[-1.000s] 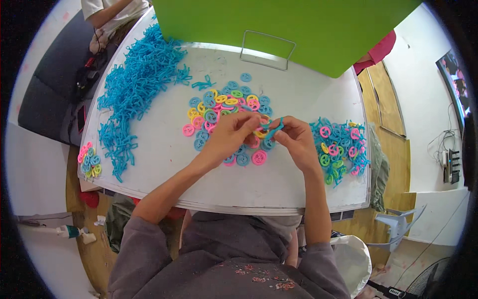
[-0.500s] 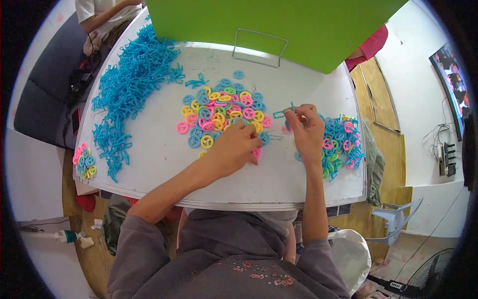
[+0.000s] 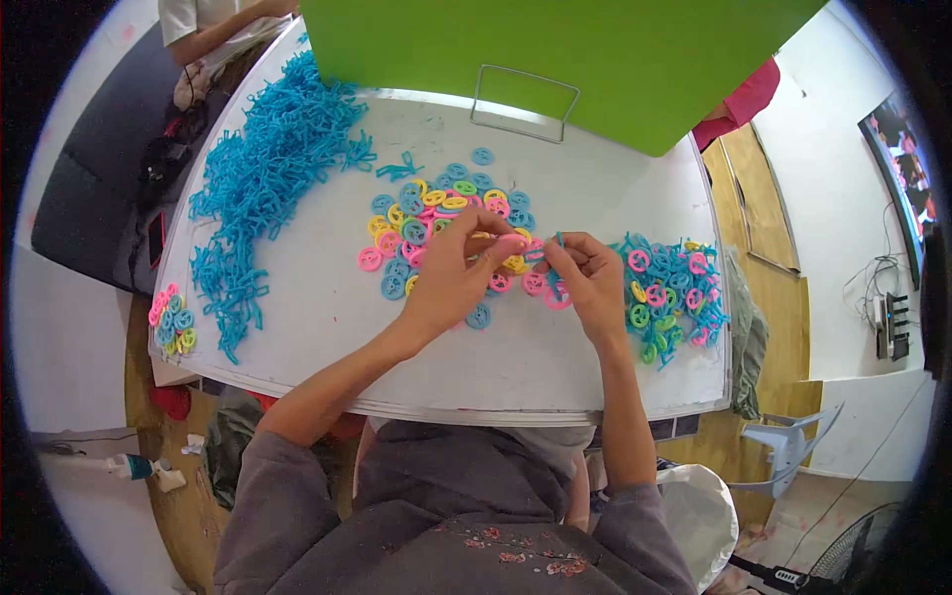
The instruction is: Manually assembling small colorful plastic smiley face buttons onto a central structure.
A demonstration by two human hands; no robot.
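Pinches a pink wheel (image 3: 512,241) in the left hand (image 3: 454,268), mid-frame. Apparently pinches a blue clip (image 3: 559,239) in the right hand (image 3: 593,281).

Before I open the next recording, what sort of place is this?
Probably a home room doubling as a workshop: the white table bears heaps of blue plastic pieces and colourful little wheels, with a screen on the wall.

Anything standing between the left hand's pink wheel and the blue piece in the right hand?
Nothing visible stands between the pink wheel in the left hand and the blue piece in the right hand; loose wheels lie nearby.
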